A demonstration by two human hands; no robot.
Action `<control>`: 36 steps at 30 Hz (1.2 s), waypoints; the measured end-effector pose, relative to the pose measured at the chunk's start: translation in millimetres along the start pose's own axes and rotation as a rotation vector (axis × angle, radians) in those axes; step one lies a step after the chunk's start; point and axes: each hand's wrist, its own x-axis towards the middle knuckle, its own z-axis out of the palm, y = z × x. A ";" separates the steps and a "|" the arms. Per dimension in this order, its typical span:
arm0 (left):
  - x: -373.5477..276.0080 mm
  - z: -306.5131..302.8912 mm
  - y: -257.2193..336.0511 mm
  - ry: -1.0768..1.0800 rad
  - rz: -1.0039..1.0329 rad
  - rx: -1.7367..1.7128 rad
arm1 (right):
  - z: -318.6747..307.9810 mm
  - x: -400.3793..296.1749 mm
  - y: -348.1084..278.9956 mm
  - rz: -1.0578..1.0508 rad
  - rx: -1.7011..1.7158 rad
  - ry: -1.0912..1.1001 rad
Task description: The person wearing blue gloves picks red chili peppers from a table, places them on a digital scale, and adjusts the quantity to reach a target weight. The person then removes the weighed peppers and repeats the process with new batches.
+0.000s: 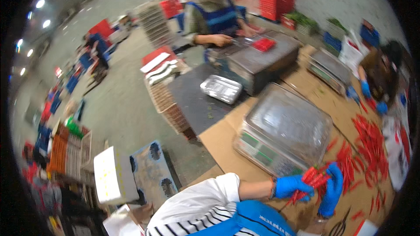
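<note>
A small bunch of red chili peppers (315,177) lies between my two blue-gloved hands. My left hand (293,188) is closed around its lower part. On the other side my right hand (333,190) curls against the same bunch with bent fingers; its palm is hidden. Close beyond the hands stands a digital weighing scale (287,123), its metal pan covered with clear wrap. Loose red chili peppers (369,147) are heaped to the right on the cardboard table cover (216,139). Near my right wrist lie dark-handled scissors (341,224).
Across the table a person handles a red pack (263,44) on a wrapping machine (265,62). Another gloved person works at the right near a second scale (329,68). A silver tray (221,89) sits on a dark board. Stacked crates (169,108) and a white box (113,175) stand left.
</note>
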 end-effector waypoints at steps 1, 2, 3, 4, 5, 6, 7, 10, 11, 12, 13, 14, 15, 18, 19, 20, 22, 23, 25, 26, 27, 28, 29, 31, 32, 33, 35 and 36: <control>-7.7 7.6 6.7 0.031 -0.007 0.047 | 19.2 5.4 -9.1 -0.023 0.019 0.078; -6.2 -0.6 0.2 0.011 0.036 0.020 | 28.9 8.0 -4.5 0.049 0.186 0.022; -2.0 -9.3 -8.4 -0.012 0.070 -0.008 | 37.5 10.7 0.6 0.132 0.347 -0.031; -4.1 -9.6 -11.4 -0.014 0.113 -0.046 | 54.2 9.2 -5.1 0.200 0.341 -0.036; -5.7 -12.0 -11.3 -0.021 0.153 -0.084 | 59.5 10.6 3.8 0.235 0.376 -0.111; -17.2 -9.3 -4.4 -0.022 0.188 -0.061 | 67.5 14.9 0.5 0.237 0.326 -0.133; -28.9 -5.8 3.4 0.005 0.151 -0.054 | 78.3 14.0 -7.8 0.241 0.279 -0.149; -31.0 -13.4 -3.0 0.032 0.243 -0.068 | 89.9 9.4 -20.7 0.329 0.324 -0.302; -34.0 -17.2 -3.7 -0.016 0.223 -0.080 | 88.1 6.8 -20.1 0.365 0.324 -0.375; -35.3 -21.7 -2.8 -0.021 0.241 -0.017 | 88.3 6.6 -22.4 0.400 0.320 -0.449; -35.3 -23.6 -4.0 -0.027 0.251 0.037 | 94.5 4.9 -37.2 0.360 0.233 -0.436; -37.3 -27.0 -5.0 0.014 0.244 0.052 | 104.1 0.4 -54.0 0.318 0.147 -0.422; -41.9 -29.4 -5.4 0.054 0.232 0.071 | 112.7 -4.2 -64.8 0.271 0.064 -0.401; -44.8 -37.5 -8.3 0.123 0.191 0.142 | 117.8 -10.3 -60.6 0.360 0.162 -0.355; -45.0 -39.5 -9.4 0.137 0.174 0.168 | 117.6 -11.2 -59.7 0.382 0.149 -0.366; -45.2 -42.0 -10.2 0.139 0.172 0.177 | 117.3 -11.2 -59.5 0.398 0.141 -0.376; -49.8 -38.3 -9.8 0.145 0.181 0.173 | 116.8 -11.6 -60.3 0.425 0.123 -0.394; -50.9 -36.2 -9.6 0.147 0.187 0.169 | 116.1 -10.9 -61.6 0.437 0.113 -0.396; -51.6 -32.2 -9.9 0.146 0.200 0.166 | 117.0 -12.2 -66.0 0.469 0.092 -0.408; -50.7 -30.4 -10.1 0.148 0.206 0.164 | 116.8 -12.2 -70.2 0.494 0.077 -0.412; -50.9 -27.7 -9.7 0.145 0.211 0.164 | 117.7 -12.4 -76.1 0.522 0.056 -0.417; -50.2 -24.3 -9.8 0.144 0.218 0.157 | 118.3 -11.6 -79.3 0.545 0.044 -0.422; -48.9 -20.8 -9.8 0.143 0.228 0.156 | 118.0 -12.1 -87.9 0.582 0.022 -0.438; -49.8 -15.7 -9.5 0.148 0.224 0.151 | 107.3 -12.0 -42.9 0.493 0.083 -0.402; -44.0 -26.9 -13.8 0.170 0.123 0.129 | 103.1 -11.7 -26.6 0.449 0.113 -0.387; -30.5 -45.6 -25.0 0.151 0.175 0.145 | 104.3 -12.0 -29.6 0.437 0.126 -0.387; -2.2 -79.8 -49.3 0.117 0.281 0.178 | 107.6 -12.8 -40.2 0.413 0.153 -0.390; -5.3 -75.8 -45.8 0.143 0.264 0.222 | 105.7 -11.4 -40.6 0.404 0.126 -0.406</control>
